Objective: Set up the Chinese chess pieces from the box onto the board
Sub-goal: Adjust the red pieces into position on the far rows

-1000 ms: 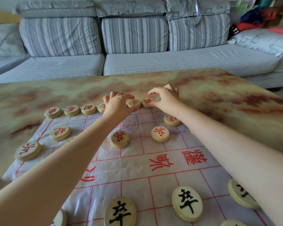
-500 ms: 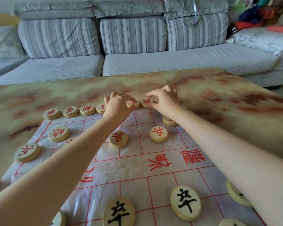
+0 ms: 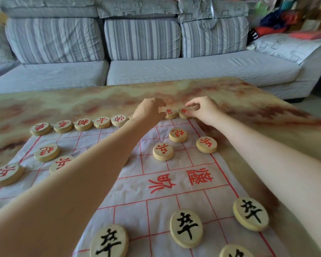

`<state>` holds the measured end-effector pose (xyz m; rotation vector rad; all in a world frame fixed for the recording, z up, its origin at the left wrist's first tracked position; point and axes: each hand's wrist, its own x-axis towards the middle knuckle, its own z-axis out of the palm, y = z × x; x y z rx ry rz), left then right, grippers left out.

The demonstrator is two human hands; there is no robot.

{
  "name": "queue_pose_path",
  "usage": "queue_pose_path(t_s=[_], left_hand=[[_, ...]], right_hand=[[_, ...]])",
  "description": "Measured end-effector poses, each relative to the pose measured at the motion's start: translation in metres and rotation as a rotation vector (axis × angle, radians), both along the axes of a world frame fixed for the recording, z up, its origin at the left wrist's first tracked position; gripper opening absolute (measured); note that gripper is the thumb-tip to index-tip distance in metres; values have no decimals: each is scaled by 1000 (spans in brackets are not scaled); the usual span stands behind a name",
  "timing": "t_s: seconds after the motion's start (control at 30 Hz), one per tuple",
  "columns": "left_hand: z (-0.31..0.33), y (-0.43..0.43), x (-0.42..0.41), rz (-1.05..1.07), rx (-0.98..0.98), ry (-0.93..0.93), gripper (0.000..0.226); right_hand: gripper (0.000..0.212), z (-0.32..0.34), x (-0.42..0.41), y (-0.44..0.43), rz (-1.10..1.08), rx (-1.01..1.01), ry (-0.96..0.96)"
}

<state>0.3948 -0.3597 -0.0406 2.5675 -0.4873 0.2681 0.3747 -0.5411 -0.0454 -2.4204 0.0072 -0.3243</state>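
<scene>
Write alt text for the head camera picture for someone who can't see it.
Two bare hands, left hand and right hand, adjust red-lettered pieces on the far row of a Chinese chess board; black-lettered pieces sit nearest, a grey sofa behind.

Both arms reach forward, left hand [image 3: 150, 110] and right hand [image 3: 204, 109] seemingly pinching.

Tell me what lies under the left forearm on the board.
Under the left forearm, the white board with red lines, and one red-lettered piece half covered at its edge. Anything further beneath the arm is hidden.
</scene>
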Motion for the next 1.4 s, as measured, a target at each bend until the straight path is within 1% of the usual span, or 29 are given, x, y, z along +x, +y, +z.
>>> queue_pose_path(t_s=[0.1,0.23,0.33,0.43,0.53,0.6,0.63,0.7,0.73,0.77,0.8,0.83,0.93,1.07,1.17,1.27,1.37,1.4], left_hand=[[-5,-8,8,61,56,26,42],[-13,-13,17,143,124,-16,59],[-12,-18,17,182,164,-21,66],[-10,-22,16,193,195,-49,62],[-11,-25,17,188,203,-26,54],[-11,-26,17,169,150,26,49],[-12,-27,17,152,121,57,46],[-12,-28,15,102,71,86,38],[-12,-29,14,81,41,97,39],[-11,-30,13,69,7,118,48],[-10,-30,11,67,-19,134,56],[-10,-30,10,71,-27,131,58],[-13,-28,9,106,12,58,46],[-18,-24,11,138,102,-38,59],[-19,-24,13,162,144,-55,62],[-21,-24,12,160,157,-36,54],[-21,-24,10,136,169,-12,40],[-21,-24,9,126,173,-6,37]], right_hand=[[37,-1,4,4,-18,-30,-9],[52,-7,7,9,-97,-84,-8],[61,-10,9,11,-147,-72,12],[64,-10,9,11,-145,-53,56],[56,-9,11,10,-129,-31,92],[48,-9,12,7,-121,12,134],[47,-9,12,5,-110,47,158],[53,-8,10,1,-58,114,193],[58,-7,8,0,-29,143,203],[63,-6,6,-1,-10,171,208],[65,-5,4,-2,-3,199,203],[64,-5,4,-3,-1,227,192],[62,-6,4,-5,-27,274,167],[70,-11,4,-3,-102,186,127],[66,-13,7,-3,-129,193,115],[57,-14,9,-3,-108,211,144],[45,-14,10,-5,-68,237,157],[45,-14,10,-5,-47,233,170]])
